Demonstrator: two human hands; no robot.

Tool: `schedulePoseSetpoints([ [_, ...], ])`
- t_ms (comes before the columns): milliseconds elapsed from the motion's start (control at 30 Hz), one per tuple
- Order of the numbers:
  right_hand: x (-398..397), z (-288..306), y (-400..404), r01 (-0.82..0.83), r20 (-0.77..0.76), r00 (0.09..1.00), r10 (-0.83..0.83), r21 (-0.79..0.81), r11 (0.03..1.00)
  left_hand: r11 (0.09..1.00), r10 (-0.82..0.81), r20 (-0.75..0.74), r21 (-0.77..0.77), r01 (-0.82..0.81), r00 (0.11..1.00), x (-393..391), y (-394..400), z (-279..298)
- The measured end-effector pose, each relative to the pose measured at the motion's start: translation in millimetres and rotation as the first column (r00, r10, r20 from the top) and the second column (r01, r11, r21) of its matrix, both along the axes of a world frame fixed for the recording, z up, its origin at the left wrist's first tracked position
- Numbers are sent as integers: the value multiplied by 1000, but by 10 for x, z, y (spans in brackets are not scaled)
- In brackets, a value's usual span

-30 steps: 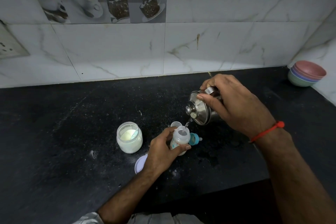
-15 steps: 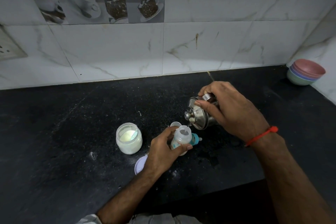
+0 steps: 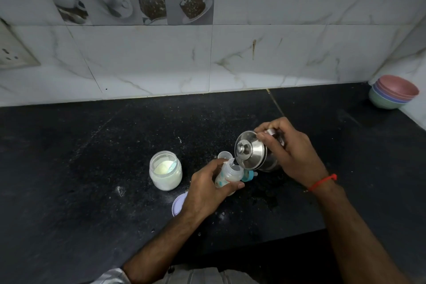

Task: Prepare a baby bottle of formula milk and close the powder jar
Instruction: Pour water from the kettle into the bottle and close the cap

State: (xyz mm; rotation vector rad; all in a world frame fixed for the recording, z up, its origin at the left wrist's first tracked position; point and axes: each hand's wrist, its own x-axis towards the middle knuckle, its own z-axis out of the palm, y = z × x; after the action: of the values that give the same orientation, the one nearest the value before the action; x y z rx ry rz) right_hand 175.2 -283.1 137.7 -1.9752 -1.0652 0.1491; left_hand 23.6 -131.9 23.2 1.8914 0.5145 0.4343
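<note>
My left hand (image 3: 205, 188) grips a small clear baby bottle (image 3: 228, 176) standing open on the black counter. My right hand (image 3: 292, 157) holds a lidded steel pot (image 3: 252, 152) tilted toward the bottle's mouth, its rim right beside it. The open glass powder jar (image 3: 165, 170) with pale powder inside stands to the left. Its lilac lid (image 3: 178, 204) lies flat near my left wrist. The teal bottle ring with nipple (image 3: 250, 175) lies behind the bottle, and a clear cap (image 3: 224, 155) stands beyond it.
A stack of pastel bowls (image 3: 393, 94) sits in the far right corner against the tiled wall. A wall socket (image 3: 13, 53) is at the far left. White powder specks dot the counter (image 3: 92, 157). The counter's front edge runs just below my forearms.
The steel pot has come down and nearer to the bottle, and its lid now faces me more. The thin stream seen a second ago is no longer visible. My left hand stays on the bottle.
</note>
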Motion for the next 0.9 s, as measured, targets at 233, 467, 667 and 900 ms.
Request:
schedulePoseSetpoints([
  [233, 20, -599, -176, 254, -463, 882, -89, 307, 917, 997, 58, -19, -58, -59, 998, -49, -37, -7],
  [467, 92, -1153, -405, 659, -736, 632, -241, 347, 668, 980, 132, -11, -149, -133, 991, -85, 38, 44],
  [667, 216, -1650, -495, 779, -748, 549, -372, 296, 553, 965, 196, -11, -177, -194, 981, -90, 245, 112],
  [900, 147, -1838, -480, 811, -777, 504, -376, 276, 516, 960, 230, -21, -158, -230, 973, -119, 311, 135],
])
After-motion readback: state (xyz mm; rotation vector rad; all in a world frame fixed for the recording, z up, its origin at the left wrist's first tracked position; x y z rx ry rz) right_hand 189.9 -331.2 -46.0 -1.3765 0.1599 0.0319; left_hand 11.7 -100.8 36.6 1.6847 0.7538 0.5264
